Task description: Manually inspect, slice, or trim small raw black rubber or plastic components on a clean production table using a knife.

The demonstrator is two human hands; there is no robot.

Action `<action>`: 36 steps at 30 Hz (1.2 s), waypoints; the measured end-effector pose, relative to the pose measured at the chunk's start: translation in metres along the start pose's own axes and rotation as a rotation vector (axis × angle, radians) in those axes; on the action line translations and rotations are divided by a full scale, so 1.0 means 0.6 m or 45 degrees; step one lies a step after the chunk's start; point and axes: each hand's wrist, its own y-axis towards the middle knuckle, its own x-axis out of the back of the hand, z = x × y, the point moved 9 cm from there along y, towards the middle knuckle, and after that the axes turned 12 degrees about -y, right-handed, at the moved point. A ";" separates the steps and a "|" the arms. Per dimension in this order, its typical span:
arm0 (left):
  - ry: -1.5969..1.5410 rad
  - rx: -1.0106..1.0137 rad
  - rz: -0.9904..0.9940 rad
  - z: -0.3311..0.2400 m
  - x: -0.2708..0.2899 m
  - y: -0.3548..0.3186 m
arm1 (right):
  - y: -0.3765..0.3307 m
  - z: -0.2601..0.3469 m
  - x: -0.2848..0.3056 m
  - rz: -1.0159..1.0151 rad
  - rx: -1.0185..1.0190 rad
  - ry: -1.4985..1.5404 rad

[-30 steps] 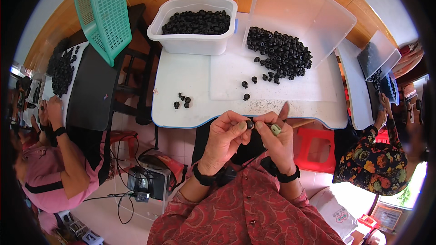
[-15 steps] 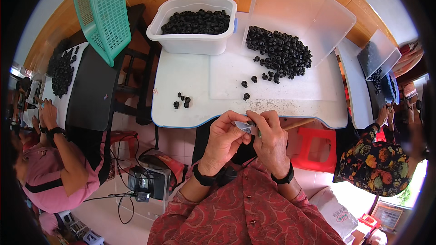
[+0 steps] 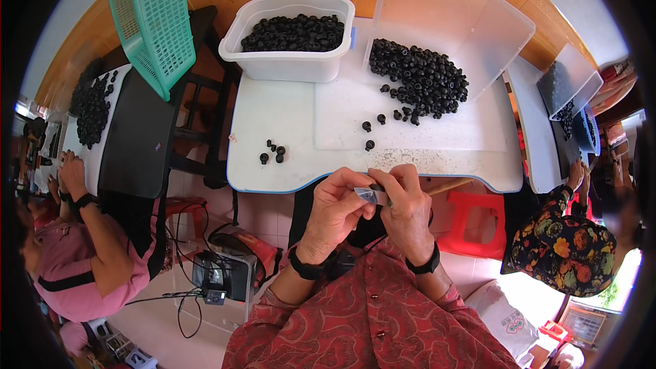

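My hands meet just off the table's near edge. My right hand [image 3: 408, 217] is closed around a short, shiny metal blade [image 3: 367, 195] that points toward my left hand. My left hand [image 3: 333, 213] is pinched at the blade's side, around a small black part [image 3: 375, 186] that is mostly hidden by the fingers. Beyond my hands, one loose black knob-shaped part [image 3: 370, 145] lies on the table. Several similar parts [image 3: 279, 158] sit in a small group at the left. A large heap of black parts [image 3: 424, 82] spills from a clear bin.
The white table [image 3: 273, 116] carries a white tub [image 3: 287, 68] of black parts and the tipped clear bin [image 3: 454, 10]. A green basket [image 3: 160, 34] stands at the far left. Red stool [image 3: 475, 225] at right. People work at both sides [image 3: 89, 253].
Both hands stay close together, with only slight finger movement. The blade has tilted a little between them. The parts on the table lie as before.
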 end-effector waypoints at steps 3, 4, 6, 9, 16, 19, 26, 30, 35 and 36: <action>0.043 -0.057 0.000 -0.014 -0.008 -0.001 | -0.002 -0.020 -0.016 0.030 -0.062 -0.028; 0.083 -0.090 0.039 -0.020 -0.018 -0.001 | -0.003 -0.035 -0.022 0.049 -0.124 -0.052; 0.062 -0.113 0.059 -0.020 -0.027 0.003 | -0.001 -0.048 -0.027 0.065 -0.171 0.123; 0.071 -0.118 0.016 -0.017 -0.013 0.007 | 0.000 -0.037 -0.022 0.083 -0.163 0.372; -0.003 -0.054 -0.029 -0.001 0.000 0.006 | 0.007 -0.016 -0.017 0.147 -0.142 0.426; -0.028 -0.050 -0.033 0.000 0.002 0.007 | 0.007 -0.014 -0.017 0.170 -0.135 0.401; -0.041 -0.039 -0.106 0.000 0.013 0.004 | -0.001 -0.012 -0.026 0.216 -0.114 0.300; -0.021 -0.046 -0.220 -0.002 0.031 0.006 | 0.001 0.000 -0.022 0.205 0.007 0.106; -0.113 -0.028 -0.061 -0.003 0.011 0.013 | 0.010 -0.004 -0.006 0.102 -0.005 0.336; -0.113 -0.028 -0.063 -0.003 0.012 0.013 | 0.013 -0.007 -0.005 0.096 -0.044 0.452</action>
